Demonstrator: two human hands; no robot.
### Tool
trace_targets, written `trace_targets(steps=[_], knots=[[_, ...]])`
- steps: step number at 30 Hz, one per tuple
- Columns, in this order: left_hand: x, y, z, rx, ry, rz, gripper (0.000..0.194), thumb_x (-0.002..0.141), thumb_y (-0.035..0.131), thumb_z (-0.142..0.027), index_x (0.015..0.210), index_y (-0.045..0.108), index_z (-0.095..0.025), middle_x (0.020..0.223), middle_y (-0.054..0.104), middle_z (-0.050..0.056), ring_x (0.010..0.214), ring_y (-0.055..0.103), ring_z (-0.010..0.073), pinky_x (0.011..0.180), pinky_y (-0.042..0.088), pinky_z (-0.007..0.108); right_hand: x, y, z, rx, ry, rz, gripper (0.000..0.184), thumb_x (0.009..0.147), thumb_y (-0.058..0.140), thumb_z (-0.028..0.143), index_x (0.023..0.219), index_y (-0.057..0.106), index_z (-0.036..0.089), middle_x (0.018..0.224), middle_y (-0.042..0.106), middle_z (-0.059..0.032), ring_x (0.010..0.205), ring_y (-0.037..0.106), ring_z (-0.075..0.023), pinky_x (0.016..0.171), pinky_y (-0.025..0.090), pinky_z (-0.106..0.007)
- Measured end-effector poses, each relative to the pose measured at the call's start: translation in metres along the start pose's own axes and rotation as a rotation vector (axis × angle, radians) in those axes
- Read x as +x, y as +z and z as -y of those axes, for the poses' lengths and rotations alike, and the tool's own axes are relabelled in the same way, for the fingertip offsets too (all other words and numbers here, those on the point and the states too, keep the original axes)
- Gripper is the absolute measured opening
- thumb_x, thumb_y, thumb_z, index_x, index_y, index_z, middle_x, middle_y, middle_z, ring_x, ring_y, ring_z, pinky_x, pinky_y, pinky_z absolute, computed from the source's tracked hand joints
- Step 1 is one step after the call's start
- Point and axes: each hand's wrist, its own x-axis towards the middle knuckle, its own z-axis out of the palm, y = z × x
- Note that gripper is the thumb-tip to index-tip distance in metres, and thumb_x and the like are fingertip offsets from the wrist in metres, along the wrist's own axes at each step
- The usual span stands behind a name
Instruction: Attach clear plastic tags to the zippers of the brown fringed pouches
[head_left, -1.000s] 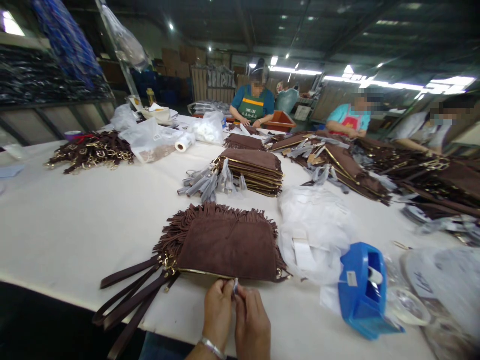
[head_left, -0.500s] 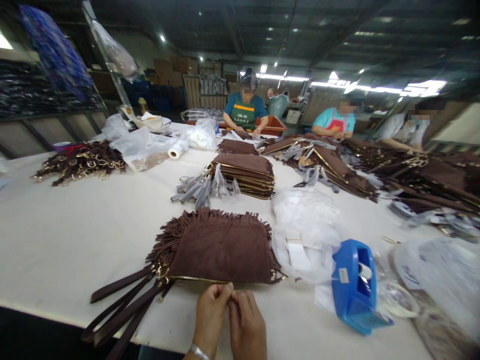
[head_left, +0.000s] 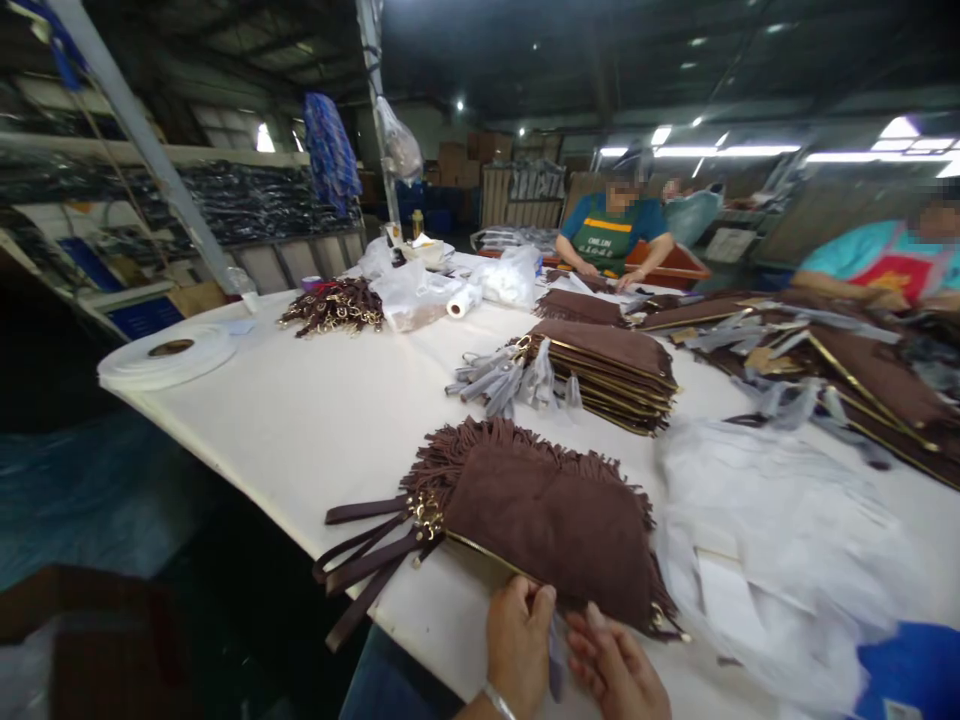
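Observation:
A brown suede-look pouch (head_left: 555,530) with fringe along its far side lies flat on the white table (head_left: 300,430), its gold zipper edge toward me. Brown wrist straps (head_left: 375,550) with gold clasps fan out from its left end. At the zipper edge, my left hand (head_left: 519,635) is closed, thumb against finger, on a thin greyish translucent strip (head_left: 556,655) that hangs down. Whether it also grips the zipper pull is hidden. Just right of the strip is my right hand (head_left: 621,665), fingers loosely apart and holding nothing visible.
Stacked brown pouches (head_left: 607,370) with plastic-wrapped straps lie beyond. White plastic bags (head_left: 780,560) and a blue tape dispenser (head_left: 911,670) are at right. A white roll (head_left: 169,355) sits at the far-left corner, near a strap pile (head_left: 337,305). Co-workers (head_left: 615,230) sit across.
My view has swung left, so the table's things appear further right. My hands, earlier pinched together at the zipper edge, are now apart; the right has opened and a translucent strip shows below the left.

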Motion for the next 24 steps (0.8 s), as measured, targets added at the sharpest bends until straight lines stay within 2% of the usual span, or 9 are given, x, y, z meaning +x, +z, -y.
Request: trace_targets(steps=[4,11,17,21,24], knots=[[0.001,-0.006,-0.005,-0.124,-0.061,0.043,0.027,0.079,0.054,-0.036,0.063,0.063,-0.015,0.06,0.062,0.003,0.059,0.052,0.0163,0.056,0.037,0.025,-0.001,0.007,0.008,0.161,0.088,-0.025,0.061,0.049,0.086,0.044,0.097,0.06,0.016,0.08,0.074,-0.0054,0.061,0.065,-0.013,0.054,0.053,-0.021],[0.008,-0.022,-0.007,-0.262,-0.128,0.06,0.024,0.074,0.057,-0.031,0.069,0.07,-0.012,0.068,0.069,0.007,0.068,0.058,0.0205,0.063,0.043,0.028,0.006,0.006,0.01,0.151,0.084,-0.087,0.06,0.048,0.088,0.038,0.097,0.06,0.015,0.074,0.073,-0.0043,0.053,0.063,-0.0109,0.049,0.052,-0.019],[0.009,-0.032,-0.001,-0.327,-0.134,0.123,0.025,0.077,0.057,-0.033,0.078,0.072,-0.013,0.075,0.072,0.008,0.073,0.06,0.0214,0.069,0.044,0.029,-0.003,0.017,0.01,0.12,0.0,-0.105,0.042,0.062,0.081,0.04,0.088,0.058,0.016,0.074,0.071,-0.0021,0.055,0.06,-0.0083,0.051,0.05,-0.017],[0.01,-0.034,-0.004,-0.358,-0.146,0.188,0.025,0.078,0.058,-0.034,0.081,0.071,-0.013,0.08,0.072,0.008,0.076,0.06,0.021,0.071,0.044,0.029,-0.009,0.023,0.007,0.033,-0.041,-0.089,0.039,0.07,0.072,0.048,0.087,0.056,0.017,0.081,0.07,-0.0038,0.062,0.06,-0.0108,0.055,0.049,-0.02],[0.011,-0.033,-0.005,-0.414,-0.16,0.234,0.024,0.077,0.06,-0.033,0.081,0.07,-0.012,0.078,0.071,0.007,0.075,0.06,0.0202,0.07,0.044,0.028,-0.016,0.029,0.002,-0.196,-0.16,-0.051,0.037,0.076,0.063,0.053,0.088,0.059,0.017,0.083,0.069,-0.0033,0.073,0.06,-0.0142,0.064,0.048,-0.023]])
